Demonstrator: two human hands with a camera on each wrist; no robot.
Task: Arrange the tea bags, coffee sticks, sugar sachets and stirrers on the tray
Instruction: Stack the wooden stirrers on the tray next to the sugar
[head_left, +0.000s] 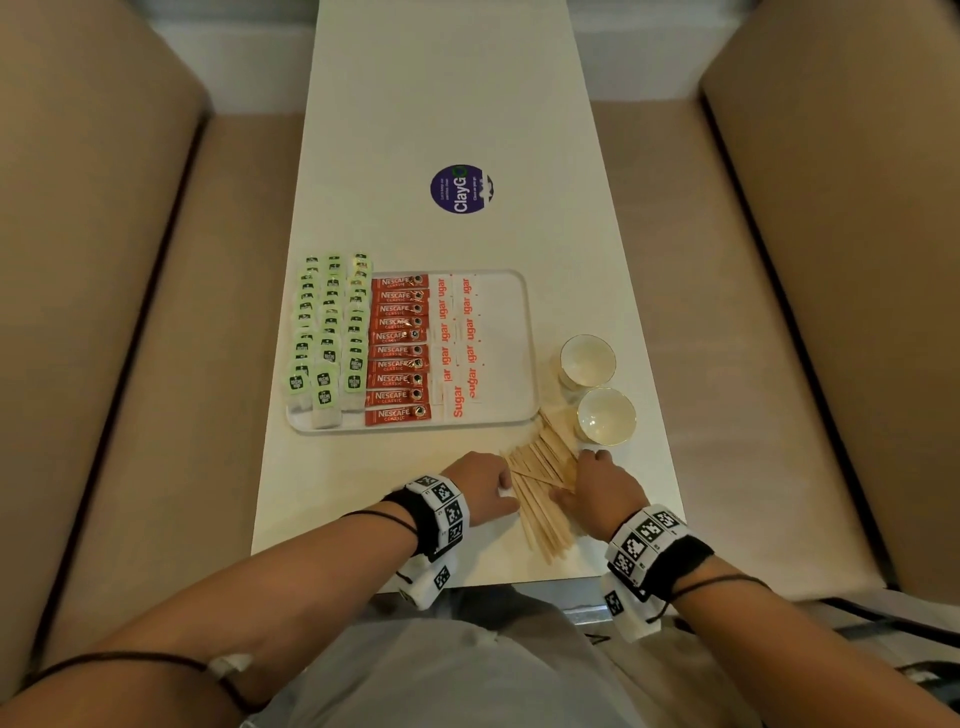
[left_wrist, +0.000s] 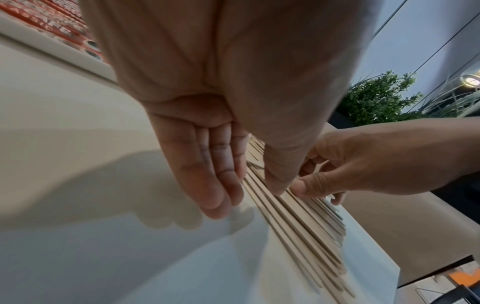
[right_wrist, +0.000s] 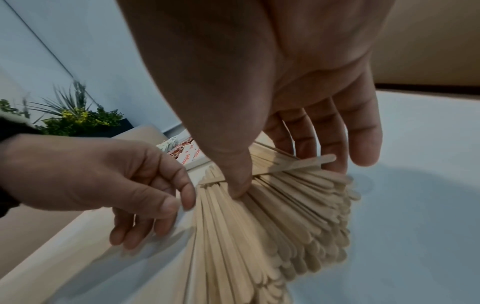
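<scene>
A fanned pile of wooden stirrers (head_left: 540, 488) lies on the white table just in front of the tray's near right corner. My left hand (head_left: 488, 483) holds the pile's left edge, thumb on top (left_wrist: 246, 197). My right hand (head_left: 592, 483) grips the right side, its thumb pressing down and its fingers curled behind the far ends (right_wrist: 288, 174). One stirrer lies crosswise on the pile. The clear tray (head_left: 504, 312) holds rows of green tea bags (head_left: 327, 332), red coffee sticks (head_left: 397, 351) and white sugar sachets (head_left: 460, 338). Its right strip is bare.
Two white cups (head_left: 588, 361) (head_left: 606, 415) stand right of the tray, close to the stirrers' far ends. A purple round sticker (head_left: 461, 189) sits farther up the table. Tan benches (head_left: 130, 364) flank the narrow table. The table's near edge (head_left: 467, 582) is just behind my wrists.
</scene>
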